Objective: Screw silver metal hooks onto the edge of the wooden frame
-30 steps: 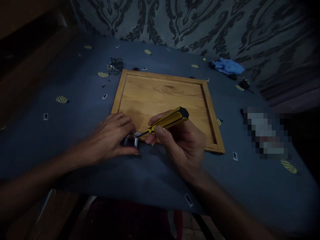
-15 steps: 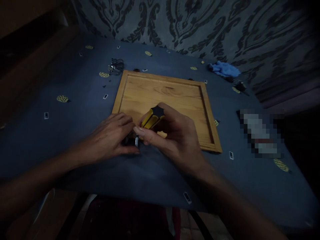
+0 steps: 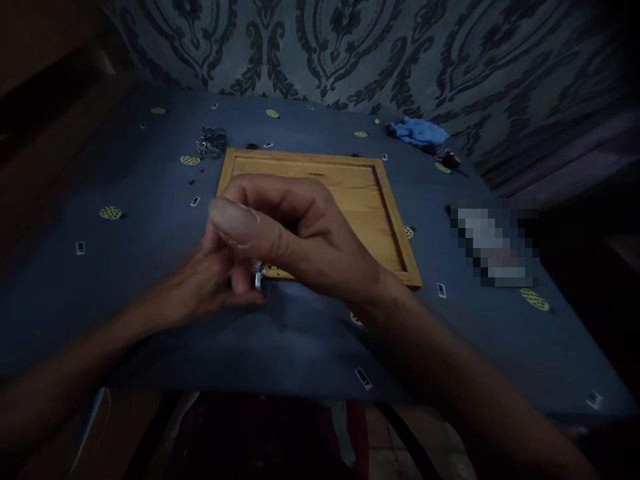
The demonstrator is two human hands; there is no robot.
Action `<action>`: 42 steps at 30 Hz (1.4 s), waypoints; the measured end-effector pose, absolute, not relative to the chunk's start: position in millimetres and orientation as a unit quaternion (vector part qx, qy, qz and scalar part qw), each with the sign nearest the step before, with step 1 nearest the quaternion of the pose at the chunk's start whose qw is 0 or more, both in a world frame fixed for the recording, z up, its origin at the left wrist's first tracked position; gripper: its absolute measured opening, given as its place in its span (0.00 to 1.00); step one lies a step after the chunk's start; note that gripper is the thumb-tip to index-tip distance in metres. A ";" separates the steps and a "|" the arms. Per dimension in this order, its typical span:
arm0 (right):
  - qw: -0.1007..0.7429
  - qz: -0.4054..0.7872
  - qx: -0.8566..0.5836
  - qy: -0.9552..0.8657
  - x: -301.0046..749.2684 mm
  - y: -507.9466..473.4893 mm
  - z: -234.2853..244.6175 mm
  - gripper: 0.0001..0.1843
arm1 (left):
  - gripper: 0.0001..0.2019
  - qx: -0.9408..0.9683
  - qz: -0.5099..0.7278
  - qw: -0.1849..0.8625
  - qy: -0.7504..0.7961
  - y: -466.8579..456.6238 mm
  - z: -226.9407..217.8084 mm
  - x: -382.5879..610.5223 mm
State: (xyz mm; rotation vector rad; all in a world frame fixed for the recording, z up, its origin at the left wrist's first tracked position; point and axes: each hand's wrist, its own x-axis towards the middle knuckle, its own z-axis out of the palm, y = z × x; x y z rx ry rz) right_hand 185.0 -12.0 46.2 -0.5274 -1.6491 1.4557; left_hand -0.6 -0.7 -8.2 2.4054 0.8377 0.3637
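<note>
My right hand is raised close to the camera, thumb pressed to the fingers in a pinch. Anything between those fingertips is too small or hidden to make out, and no screwdriver shows now. Behind it, partly covered, my left hand is at the near left edge of a framed wooden panel. Its thumb lies below a shiny metal hinge, with its other fingers mostly hidden; it appears to grip the hinge against the panel. The panel lies flat on the blue patterned tablecloth.
Metal hinges lie in a cluster beyond the panel's far left corner, with small dark bits nearby. A blue cloth and a dark object are at the far right. A pixelated item lies right of the panel. A patterned wall stands behind.
The yellow-and-black screwdriver in my right hand has gone from sight. That hand has moved left and nearer the camera, over my left hand, which stays at the hinge. The view has shifted slightly.
</note>
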 end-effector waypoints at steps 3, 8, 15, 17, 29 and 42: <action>0.415 0.630 -0.185 -0.630 178.7 -2.9 45.2 0.24 | 0.20 0.906 0.145 0.266 0.294 0.8 -6.3 0.1; 0.386 0.612 -0.230 -0.651 170.6 1.3 47.0 0.34 | 0.27 0.914 0.135 0.249 0.289 4.6 -12.5 -1.7; 0.495 0.562 -0.284 -0.599 159.3 -8.4 44.6 0.34 | 0.25 0.919 0.137 0.234 0.285 5.6 -16.7 -3.7; 0.494 0.541 -0.337 -0.591 157.0 -10.8 44.0 0.34 | 0.24 0.916 0.133 0.247 0.285 5.8 -14.4 -3.3; 0.619 0.571 -0.247 -0.479 157.4 -13.8 32.1 0.34 | 0.28 0.921 0.113 0.209 0.310 5.8 -15.3 -0.4; 0.387 0.652 -0.141 -0.636 170.6 1.9 34.7 0.33 | 0.21 0.924 0.178 0.209 0.266 8.3 -20.8 -4.3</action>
